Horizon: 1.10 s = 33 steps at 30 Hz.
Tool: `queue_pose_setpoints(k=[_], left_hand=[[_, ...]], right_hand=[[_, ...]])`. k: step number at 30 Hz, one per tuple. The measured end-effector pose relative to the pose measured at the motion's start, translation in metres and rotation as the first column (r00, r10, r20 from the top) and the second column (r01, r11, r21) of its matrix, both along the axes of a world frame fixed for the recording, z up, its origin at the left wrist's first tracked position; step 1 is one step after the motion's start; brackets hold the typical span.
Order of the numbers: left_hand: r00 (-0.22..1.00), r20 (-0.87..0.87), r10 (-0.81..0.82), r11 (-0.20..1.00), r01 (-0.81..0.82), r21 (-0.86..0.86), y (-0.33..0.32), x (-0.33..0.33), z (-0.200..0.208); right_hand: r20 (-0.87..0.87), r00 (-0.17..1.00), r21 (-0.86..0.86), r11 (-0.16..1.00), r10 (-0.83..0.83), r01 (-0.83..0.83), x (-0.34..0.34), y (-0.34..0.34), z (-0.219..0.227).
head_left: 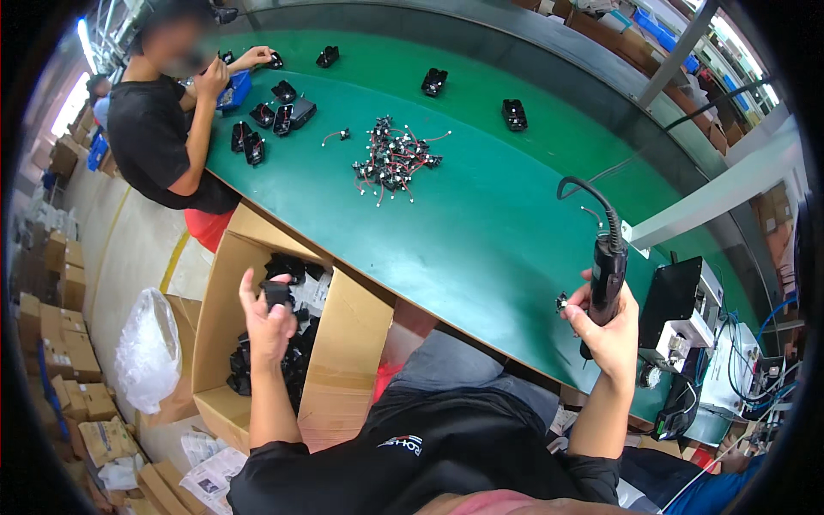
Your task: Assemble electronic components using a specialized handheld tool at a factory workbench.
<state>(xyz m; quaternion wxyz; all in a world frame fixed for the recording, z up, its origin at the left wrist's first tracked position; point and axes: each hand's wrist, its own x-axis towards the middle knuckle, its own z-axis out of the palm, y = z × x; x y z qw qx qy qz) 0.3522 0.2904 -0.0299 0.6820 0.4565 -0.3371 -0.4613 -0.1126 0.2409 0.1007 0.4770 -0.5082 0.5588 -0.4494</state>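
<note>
Left hand (269, 324) grips black part (276, 294); right hand (608, 330), screwdriver (609, 273).

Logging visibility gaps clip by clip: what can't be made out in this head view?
Head view, all items:
Black part in the left hand: underside covered by the hand.
Black tool: lower section partly covered by the right hand.
Small wired part: too small for detail.
Carton: lower contents hidden under loose black pieces.
</note>
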Motion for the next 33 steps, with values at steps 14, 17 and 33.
queue_pose_setpoints(k=[14, 17, 33], left_hand=[[0.222, 0.303, -0.927, 0.211, 0.975, -0.070, -0.151, -0.345, 0.062], [0.289, 0.832, -0.474, 0.363, 0.925, -0.115, -0.149, -0.380, 0.065], [0.279, 0.867, -0.412, 0.443, 0.893, -0.077, -0.126, -0.374, 0.056]], right_hand=[[0.096, 0.910, -0.150, 0.898, -0.403, 0.414, -0.052, 0.056, 0.003], [0.064, 0.872, -0.210, 0.847, -0.486, 0.488, -0.058, 0.059, -0.018], [-0.238, 0.823, -0.229, 0.853, -0.515, 0.468, -0.035, 0.044, -0.048]])
